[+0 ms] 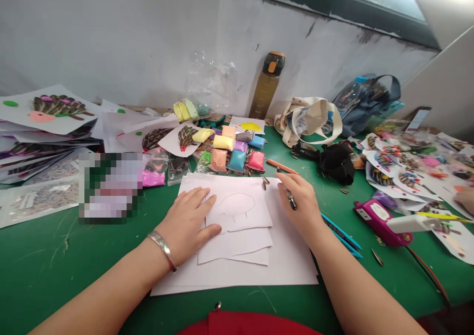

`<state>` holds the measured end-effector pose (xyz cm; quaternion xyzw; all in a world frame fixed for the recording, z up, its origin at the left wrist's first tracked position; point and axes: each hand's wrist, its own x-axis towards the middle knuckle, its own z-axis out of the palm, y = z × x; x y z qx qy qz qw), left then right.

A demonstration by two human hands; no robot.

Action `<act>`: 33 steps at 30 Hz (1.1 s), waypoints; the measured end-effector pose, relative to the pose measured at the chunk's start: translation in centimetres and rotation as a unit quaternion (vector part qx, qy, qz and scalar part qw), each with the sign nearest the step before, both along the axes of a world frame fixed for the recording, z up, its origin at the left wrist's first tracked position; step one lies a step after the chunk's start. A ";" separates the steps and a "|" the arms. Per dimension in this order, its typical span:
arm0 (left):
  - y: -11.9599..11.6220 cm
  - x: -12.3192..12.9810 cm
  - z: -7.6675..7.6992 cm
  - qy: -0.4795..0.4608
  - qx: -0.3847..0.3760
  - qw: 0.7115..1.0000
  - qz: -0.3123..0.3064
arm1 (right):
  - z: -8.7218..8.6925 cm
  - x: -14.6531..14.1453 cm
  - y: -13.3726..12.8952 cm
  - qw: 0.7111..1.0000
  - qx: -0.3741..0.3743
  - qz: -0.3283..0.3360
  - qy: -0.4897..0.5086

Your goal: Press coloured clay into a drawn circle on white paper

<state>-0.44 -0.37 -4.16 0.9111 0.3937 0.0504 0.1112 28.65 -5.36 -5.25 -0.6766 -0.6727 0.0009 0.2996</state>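
My left hand (194, 216) lies spread on the white papers, its fingers apart at the left of a small sheet (261, 219). On that sheet is a faint pencil outline of an oval shape with short legs. More small sheets (237, 245) lie beneath it, on top of larger white paper (289, 271). My right hand (299, 197) is closed around a black pen (289, 195) over the right part of the large paper. Two seeds (264, 183) rest near the top edge of the papers, left of the right hand. An orange pen (281, 166) lies just beyond it.
Colourful clay packets (237, 160) sit behind the papers. A bottle (267, 86) stands by the wall. Stacked hedgehog pictures (55, 109) are at the left, a tote bag (314, 120), black pouch (336, 162), blue tool (342, 236) and magenta glue gun (379, 221) at the right.
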 end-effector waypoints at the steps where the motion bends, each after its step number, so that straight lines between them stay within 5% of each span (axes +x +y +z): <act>1: 0.0 0.0 0.0 0.001 0.000 1.000 -0.001 | -0.1 0.3 0.1 0.999 -0.017 -0.013 -0.042; 9: 0.1 -0.4 -0.6 -0.001 0.014 1.000 -0.007 | 0.4 -0.4 0.0 0.965 -0.147 -0.064 -0.208; 21: 0.2 -0.6 -0.4 0.015 -0.002 1.000 -0.016 | 0.2 -0.7 0.2 0.966 -0.174 -0.063 -0.183; 26: 0.3 -0.8 -0.8 0.008 0.000 1.000 -0.015 | 0.5 -0.8 0.1 0.978 -0.119 -0.080 -0.154; 33: 0.4 -0.7 -0.6 -0.013 0.034 0.999 -0.023 | 4.7 -3.4 1.0 0.995 -0.001 0.025 -0.096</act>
